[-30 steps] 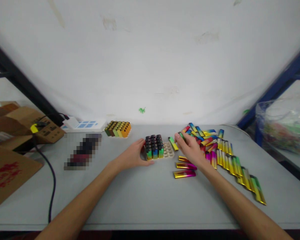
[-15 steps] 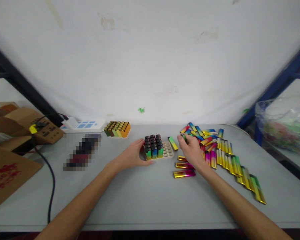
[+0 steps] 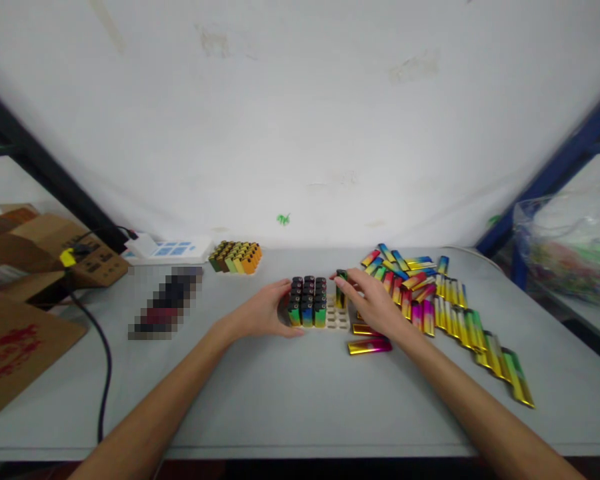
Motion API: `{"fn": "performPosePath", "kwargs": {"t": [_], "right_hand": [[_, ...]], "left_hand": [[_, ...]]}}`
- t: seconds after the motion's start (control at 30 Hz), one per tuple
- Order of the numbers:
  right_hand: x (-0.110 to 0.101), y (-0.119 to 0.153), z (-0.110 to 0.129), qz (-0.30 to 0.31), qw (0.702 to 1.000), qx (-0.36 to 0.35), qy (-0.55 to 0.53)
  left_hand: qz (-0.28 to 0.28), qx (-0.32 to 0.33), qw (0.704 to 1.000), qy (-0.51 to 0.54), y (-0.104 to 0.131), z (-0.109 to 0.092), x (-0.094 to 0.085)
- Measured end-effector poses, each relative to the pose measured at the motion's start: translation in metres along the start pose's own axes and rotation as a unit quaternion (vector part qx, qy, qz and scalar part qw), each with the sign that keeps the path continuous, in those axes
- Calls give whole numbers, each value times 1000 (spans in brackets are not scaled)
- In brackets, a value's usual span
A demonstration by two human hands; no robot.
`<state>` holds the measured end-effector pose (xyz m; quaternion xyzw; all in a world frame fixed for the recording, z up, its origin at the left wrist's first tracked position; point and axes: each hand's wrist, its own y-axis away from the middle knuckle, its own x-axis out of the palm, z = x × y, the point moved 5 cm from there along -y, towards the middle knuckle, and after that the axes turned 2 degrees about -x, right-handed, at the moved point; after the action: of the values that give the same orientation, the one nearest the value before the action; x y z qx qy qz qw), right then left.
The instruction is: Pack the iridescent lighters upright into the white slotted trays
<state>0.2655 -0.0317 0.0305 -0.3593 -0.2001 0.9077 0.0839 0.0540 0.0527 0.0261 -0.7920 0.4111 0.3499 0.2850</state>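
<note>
A white tray with holes (image 3: 338, 321) stands mid-table, its left side filled with upright lighters (image 3: 308, 303) with black tops and shiny blue-green bodies. My left hand (image 3: 267, 310) grips the tray's left end, thumb at the near side and fingers at the far side. Between the thumb and fingers of my right hand (image 3: 367, 297) is a green-gold lighter (image 3: 341, 290), upright over the far part of the tray's bare holes. Whether its lower end sits in a hole I cannot tell. Loose gold-magenta lighters (image 3: 370, 347) lie just right of the tray, partly under my right hand.
Many loose shiny lighters (image 3: 467, 327) spread over the table's right side. A block of yellow and brown lighters (image 3: 236, 259) stands at the back left, near a white power strip (image 3: 185, 251). Cardboard boxes (image 3: 25, 333), a black cable (image 3: 107, 360) and a blurred-out item (image 3: 167, 303) are at left.
My right hand has moved left from the loose lighters to the tray, bringing a lighter upright over it. The tray has shifted slightly toward me, with my left hand still on it.
</note>
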Motion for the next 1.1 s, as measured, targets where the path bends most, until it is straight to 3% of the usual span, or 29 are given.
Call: {"fn": "performPosePath", "kwargs": {"t": [0.5,0.6,0.77,0.87,0.93,1.1], "right_hand": [[9,-1,2,34,994,-6,-108],[12,0,3,80,993,-30,-76],[14,3,-1,140,985,-71,70],[9,5,-6,162,981,-71,76],[1,4,-10,152,984,-75,53],[-18,-6,-32,18,992,-47,116]], "left_hand": [[-2,8,1000,10,1,-3,0],[-2,8,1000,16,1,-3,0],[7,5,1000,18,1,-4,0],[1,3,1000,14,1,-3,1],[-5,-1,1000,10,1,-3,0],[3,-3,1000,7,1,-3,1]]}}
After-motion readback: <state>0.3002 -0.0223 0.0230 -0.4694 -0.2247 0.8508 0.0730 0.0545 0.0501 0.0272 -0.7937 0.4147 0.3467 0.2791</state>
